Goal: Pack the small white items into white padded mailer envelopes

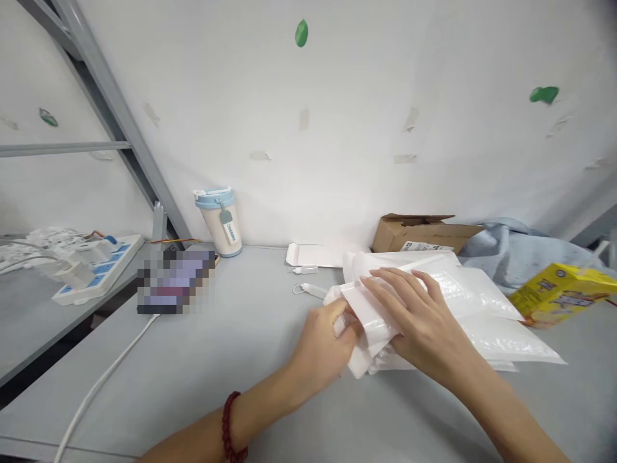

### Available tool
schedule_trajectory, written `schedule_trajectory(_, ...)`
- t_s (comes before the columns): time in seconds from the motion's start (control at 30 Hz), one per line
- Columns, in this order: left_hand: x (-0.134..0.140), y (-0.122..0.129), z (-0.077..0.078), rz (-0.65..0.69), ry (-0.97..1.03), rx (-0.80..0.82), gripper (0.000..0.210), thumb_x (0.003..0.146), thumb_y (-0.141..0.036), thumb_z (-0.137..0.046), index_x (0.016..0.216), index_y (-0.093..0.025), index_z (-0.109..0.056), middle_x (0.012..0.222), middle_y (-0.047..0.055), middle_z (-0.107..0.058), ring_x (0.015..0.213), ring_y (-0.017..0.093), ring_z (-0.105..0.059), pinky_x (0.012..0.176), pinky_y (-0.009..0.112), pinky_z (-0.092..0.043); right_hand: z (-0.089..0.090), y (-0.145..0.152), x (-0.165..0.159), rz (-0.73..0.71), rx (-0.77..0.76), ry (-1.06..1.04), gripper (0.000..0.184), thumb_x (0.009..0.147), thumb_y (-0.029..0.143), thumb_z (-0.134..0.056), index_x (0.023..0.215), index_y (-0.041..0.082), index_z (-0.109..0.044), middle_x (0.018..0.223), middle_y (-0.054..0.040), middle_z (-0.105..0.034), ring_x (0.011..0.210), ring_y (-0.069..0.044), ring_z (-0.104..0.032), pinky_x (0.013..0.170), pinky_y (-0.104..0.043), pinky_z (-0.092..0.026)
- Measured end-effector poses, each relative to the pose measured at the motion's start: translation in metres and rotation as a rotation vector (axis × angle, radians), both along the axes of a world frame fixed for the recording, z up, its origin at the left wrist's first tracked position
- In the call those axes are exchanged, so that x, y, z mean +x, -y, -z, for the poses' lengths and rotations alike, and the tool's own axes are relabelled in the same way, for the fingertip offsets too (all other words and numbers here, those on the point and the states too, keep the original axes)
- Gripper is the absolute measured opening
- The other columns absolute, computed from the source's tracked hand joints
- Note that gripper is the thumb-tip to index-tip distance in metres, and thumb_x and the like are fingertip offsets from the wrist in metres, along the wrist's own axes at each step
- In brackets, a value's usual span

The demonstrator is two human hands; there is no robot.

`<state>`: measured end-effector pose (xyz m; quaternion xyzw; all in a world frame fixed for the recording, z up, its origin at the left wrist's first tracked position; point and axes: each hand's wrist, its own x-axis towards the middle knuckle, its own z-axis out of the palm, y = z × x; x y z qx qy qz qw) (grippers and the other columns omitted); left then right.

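A white bubble mailer [371, 318] is bunched up between my two hands. My left hand [315, 347], with a dark red beaded bracelet at the wrist, is closed on the mailer's left end, fingertips partly tucked into its folds. From the right, my right hand [419, 315] lays its fingers over the top of the same mailer, thumb low at its near side. Under and beyond it lie several more white bubble mailers [496, 315], fanned out to the right. Whatever may be inside the held mailer is hidden.
Left of the hands are a phone [176, 283] on a white cable and a cream tumbler [222, 225] with a blue lid. A power strip [99, 270] is far left. Behind sit a white box [315, 255] and a cardboard box [419, 235]; a yellow carton [562, 296] leans at right.
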<state>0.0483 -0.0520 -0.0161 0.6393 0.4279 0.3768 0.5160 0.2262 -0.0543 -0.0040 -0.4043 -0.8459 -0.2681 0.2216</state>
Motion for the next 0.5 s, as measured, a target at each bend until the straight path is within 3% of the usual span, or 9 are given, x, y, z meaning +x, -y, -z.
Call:
schedule_trajectory(0.1,-0.001,0.005,0.001,0.079,0.099,-0.08,0.029,0.085,-0.029,-0.05,0.111,-0.019,-0.06,0.055,-0.003,-0.056,0.046,0.012,-0.056,0.045,0.023,-0.046,0.0,-0.004,0.007,0.037,0.086,0.014,0.059,0.069,-0.005,-0.036,0.125,0.013,-0.044,0.122,-0.0146,-0.056,0.117,-0.026,-0.049,0.096,-0.045,-0.032)
schedule_trajectory(0.17,-0.002,0.006,0.0,0.046,0.147,0.001,0.031,0.086,-0.031,-0.05,0.114,-0.019,-0.058,0.067,0.001,-0.061,0.061,0.014,-0.062,0.054,0.024,-0.052,0.001,-0.006,0.01,0.051,0.11,-0.016,0.058,0.07,-0.005,-0.034,0.123,0.015,-0.046,0.12,-0.0116,-0.058,0.113,-0.023,-0.053,0.096,-0.043,-0.033)
schedule_trajectory(0.3,-0.006,0.006,-0.003,-0.019,0.059,0.223,0.034,0.087,-0.03,-0.05,0.118,-0.019,-0.056,0.094,0.007,-0.065,0.087,0.019,-0.063,0.06,0.024,-0.054,0.003,-0.01,0.011,0.07,0.089,-0.035,0.058,0.069,-0.003,-0.037,0.123,0.017,-0.046,0.119,-0.0089,-0.06,0.111,-0.022,-0.056,0.098,-0.044,-0.031)
schedule_trajectory(0.5,-0.01,0.003,-0.001,0.079,0.111,0.417,0.058,0.086,-0.022,-0.052,0.138,-0.019,-0.028,0.114,0.012,-0.061,0.101,0.021,-0.06,0.075,0.03,-0.056,0.01,-0.016,0.013,0.07,0.139,0.004,0.059,0.071,0.001,-0.039,0.128,0.016,-0.043,0.121,-0.0098,-0.06,0.111,-0.023,-0.056,0.097,-0.042,-0.033)
